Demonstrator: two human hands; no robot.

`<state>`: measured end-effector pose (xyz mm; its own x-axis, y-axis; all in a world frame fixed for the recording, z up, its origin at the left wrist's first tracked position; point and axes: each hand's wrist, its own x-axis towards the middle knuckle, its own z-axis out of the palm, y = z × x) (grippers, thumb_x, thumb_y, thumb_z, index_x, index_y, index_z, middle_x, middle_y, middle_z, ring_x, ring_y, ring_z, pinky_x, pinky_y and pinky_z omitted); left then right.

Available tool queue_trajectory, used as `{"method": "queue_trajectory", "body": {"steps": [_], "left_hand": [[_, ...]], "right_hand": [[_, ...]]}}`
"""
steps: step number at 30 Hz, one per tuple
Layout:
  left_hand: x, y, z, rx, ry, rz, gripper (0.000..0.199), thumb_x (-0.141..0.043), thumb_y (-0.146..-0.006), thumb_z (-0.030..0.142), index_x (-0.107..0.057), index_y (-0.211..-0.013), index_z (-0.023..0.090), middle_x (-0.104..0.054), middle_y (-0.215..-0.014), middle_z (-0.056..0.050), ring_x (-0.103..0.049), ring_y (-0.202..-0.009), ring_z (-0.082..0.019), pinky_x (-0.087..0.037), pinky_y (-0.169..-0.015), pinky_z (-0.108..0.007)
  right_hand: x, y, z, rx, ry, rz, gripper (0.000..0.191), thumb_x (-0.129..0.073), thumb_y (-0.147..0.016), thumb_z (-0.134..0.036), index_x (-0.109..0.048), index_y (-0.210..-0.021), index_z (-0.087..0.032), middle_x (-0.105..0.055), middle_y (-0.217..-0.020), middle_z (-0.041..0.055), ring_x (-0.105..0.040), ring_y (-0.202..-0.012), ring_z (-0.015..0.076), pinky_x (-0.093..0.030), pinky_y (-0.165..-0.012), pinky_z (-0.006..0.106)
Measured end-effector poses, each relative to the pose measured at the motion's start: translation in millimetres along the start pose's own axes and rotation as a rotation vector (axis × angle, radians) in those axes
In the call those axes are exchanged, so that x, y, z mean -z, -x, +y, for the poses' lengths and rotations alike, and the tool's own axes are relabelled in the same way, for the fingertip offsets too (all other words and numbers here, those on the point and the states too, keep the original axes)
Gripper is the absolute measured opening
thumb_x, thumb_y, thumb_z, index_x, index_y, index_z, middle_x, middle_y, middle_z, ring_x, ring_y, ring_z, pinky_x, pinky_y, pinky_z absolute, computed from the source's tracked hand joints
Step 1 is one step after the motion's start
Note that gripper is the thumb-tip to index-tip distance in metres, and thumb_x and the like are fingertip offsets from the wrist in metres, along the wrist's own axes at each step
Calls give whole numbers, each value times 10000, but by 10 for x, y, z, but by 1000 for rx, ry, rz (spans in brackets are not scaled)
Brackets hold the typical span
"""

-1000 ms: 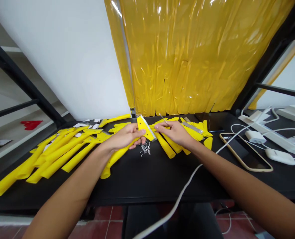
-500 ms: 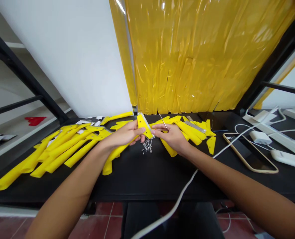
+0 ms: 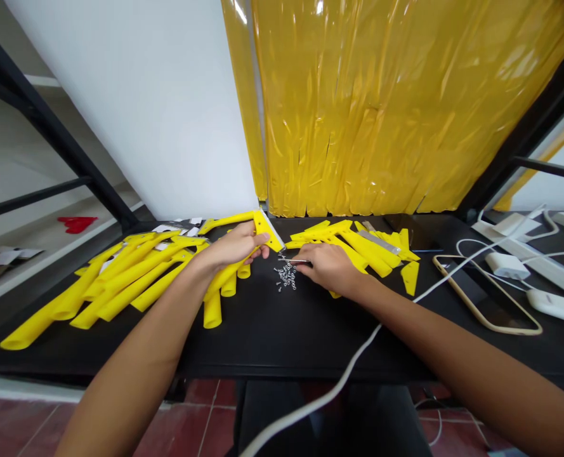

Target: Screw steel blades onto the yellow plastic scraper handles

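The left hand (image 3: 231,249) grips a yellow plastic piece (image 3: 268,231) slanting far-left to near-right. The right hand (image 3: 327,268) pinches a thin metal rod (image 3: 297,261) just beyond the small screws (image 3: 286,277)

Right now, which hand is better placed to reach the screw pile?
Right, probably: the right hand sits beside the small screws and holds a thin metal pin just above them. The left hand is farther off, gripping a yellow plastic piece.

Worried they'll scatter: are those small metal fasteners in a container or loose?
Loose: the small metal fasteners lie directly on the black tabletop, no container around them.
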<state>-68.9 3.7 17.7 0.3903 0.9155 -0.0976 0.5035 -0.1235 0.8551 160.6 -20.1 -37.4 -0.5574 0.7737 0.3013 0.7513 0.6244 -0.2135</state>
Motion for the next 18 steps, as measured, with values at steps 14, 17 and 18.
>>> {"method": "queue_trajectory", "body": {"steps": [14, 17, 18], "left_hand": [[48, -52, -74, 5, -64, 106, 159, -523, -916, 228, -525, -764, 183, -683, -714, -77, -475, -427, -99, -341, -405, -242], [36, -48, -40, -2, -46, 80, 171, -557, -904, 227, -543, -741, 175, -708, -737, -98, -466, -405, -92, -347, -400, -247], [34, -49, -31, 4, -32, 79, 172, -570, -898, 222, -544, -734, 174, -713, -738, -103, -465, -398, -92, -349, -396, -249]], "right_hand": [[-146, -519, -41, -136, 36, -98, 165, -685, -825, -353, -779, -829, -217, -758, -852, 86, -690, -795, 242, -370, -603, 290], [-153, -543, -49, -157, -8, -101, 129, -657, -805, -272, -774, -798, -216, -757, -816, 77, -689, -765, 222, -359, -587, 282], [-130, -542, -50, -159, -25, -100, 130, -648, -798, -258, -768, -782, -211, -753, -796, 74, -685, -748, 214, -356, -579, 279]]}}
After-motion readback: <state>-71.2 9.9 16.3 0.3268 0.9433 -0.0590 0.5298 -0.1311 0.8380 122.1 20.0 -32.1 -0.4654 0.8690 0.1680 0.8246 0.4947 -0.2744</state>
